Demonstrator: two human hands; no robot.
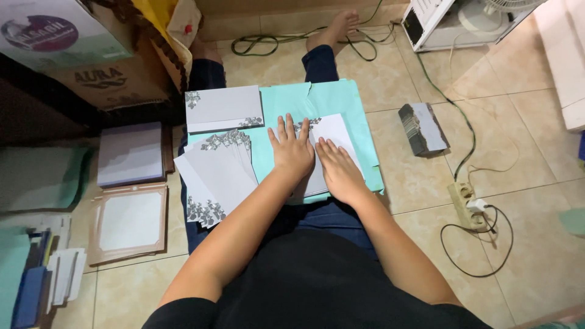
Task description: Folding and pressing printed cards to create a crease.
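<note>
Both hands pressing flat on a white card over the teal folder

The left hand point(291, 151) and right hand point(339, 170) are lying side by side, palms down and fingers spread, gripping nothing, flattening a white card point(334, 131) on the teal folder point(341, 97) across the person's lap. A fanned stack of cards point(213, 173) is sitting just beside the left hand, with an envelope point(222, 108) above it. Risk, as I judge it: uneven pressure could crease the card crooked, and the left wrist could nudge that loose fan off the folder onto the floor point(402, 73).
</note>
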